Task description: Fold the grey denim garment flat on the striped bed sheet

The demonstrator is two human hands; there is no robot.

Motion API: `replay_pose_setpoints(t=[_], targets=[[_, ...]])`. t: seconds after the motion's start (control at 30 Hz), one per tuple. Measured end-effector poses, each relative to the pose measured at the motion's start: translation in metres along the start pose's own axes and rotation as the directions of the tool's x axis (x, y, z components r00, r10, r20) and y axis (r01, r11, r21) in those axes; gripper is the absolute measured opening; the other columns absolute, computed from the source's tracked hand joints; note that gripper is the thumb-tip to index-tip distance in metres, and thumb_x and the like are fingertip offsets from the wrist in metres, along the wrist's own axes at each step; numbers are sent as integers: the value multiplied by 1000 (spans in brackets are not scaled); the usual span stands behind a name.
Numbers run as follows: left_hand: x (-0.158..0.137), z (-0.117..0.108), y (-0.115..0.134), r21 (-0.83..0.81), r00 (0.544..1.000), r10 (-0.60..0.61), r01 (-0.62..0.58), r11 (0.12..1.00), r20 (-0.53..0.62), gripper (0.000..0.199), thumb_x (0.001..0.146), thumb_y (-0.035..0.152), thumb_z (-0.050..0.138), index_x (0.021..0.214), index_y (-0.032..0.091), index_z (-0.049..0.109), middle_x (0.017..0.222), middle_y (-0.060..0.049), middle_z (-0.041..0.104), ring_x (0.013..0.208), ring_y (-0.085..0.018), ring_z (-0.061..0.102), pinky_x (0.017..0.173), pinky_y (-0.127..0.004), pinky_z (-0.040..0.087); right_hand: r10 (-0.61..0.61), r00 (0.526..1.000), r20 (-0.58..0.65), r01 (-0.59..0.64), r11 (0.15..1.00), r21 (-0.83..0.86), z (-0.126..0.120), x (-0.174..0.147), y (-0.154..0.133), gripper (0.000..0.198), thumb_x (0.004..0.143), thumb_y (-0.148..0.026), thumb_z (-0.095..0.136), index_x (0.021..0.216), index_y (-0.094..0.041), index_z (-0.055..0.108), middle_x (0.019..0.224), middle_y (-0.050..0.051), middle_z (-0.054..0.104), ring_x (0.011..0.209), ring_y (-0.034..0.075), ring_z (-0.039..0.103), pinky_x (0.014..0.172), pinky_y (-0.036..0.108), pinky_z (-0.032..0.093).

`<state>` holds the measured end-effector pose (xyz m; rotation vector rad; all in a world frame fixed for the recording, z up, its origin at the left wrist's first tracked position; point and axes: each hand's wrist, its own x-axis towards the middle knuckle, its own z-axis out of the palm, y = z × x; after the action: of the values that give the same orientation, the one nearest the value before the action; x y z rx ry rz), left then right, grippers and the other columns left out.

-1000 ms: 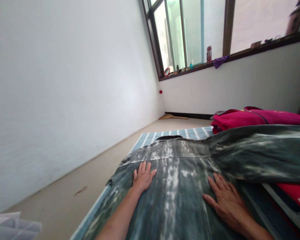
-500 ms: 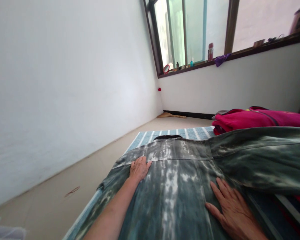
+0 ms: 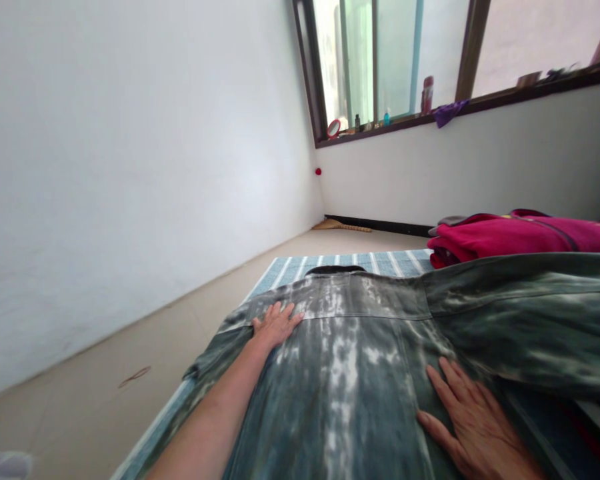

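A dark green shirt with pale bleached streaks (image 3: 360, 373) lies spread back-up on a blue striped mat (image 3: 330, 262). My left hand (image 3: 275, 323) rests flat near the shirt's left shoulder seam, fingers apart. My right hand (image 3: 473, 417) presses flat on the right side of the shirt's back, fingers spread. One sleeve (image 3: 525, 313) is folded across to the right. Neither hand grips anything.
Folded magenta and red clothes (image 3: 520, 237) lie on the mat at the right. Tiled floor (image 3: 145, 353) and a white wall run along the left. A window sill (image 3: 430, 113) holds bottles, a small mirror and a purple cloth. A broom (image 3: 343, 227) lies by the far wall.
My left hand has slid forward and left up to the shoulder seam. My right hand has drawn back toward me along the shirt. The view has shifted slightly.
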<state>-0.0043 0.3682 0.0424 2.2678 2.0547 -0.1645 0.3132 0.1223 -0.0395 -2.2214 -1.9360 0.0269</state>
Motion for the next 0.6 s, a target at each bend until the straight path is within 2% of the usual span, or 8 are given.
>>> replay_pose_setpoints(t=[0.2,0.47,0.6], targets=[[14,-2,-2,-23,1000,-23,24,999,18,69,87,74,24,146,40,38,160,-10,22,145,-41,17,105,-70,20,-25,993,-115,22,1000,-21,15,-3,6,69,84,-63,46,137,-20,56,150,10,38,137,34,38,109,54,37],[38,0,-8,-47,996,-83,81,996,-37,67,92,64,25,149,30,36,160,-13,23,146,-37,17,110,-64,20,-72,977,-203,61,996,-59,22,-4,12,65,85,-62,43,134,-21,60,147,11,44,133,35,45,104,55,42],[46,-2,-6,-56,993,-94,90,994,-76,66,91,63,29,146,27,40,158,-13,28,145,-37,22,109,-62,22,-94,965,-243,80,995,-67,23,-4,15,65,86,-63,43,133,-22,60,146,12,46,132,36,46,104,55,43]])
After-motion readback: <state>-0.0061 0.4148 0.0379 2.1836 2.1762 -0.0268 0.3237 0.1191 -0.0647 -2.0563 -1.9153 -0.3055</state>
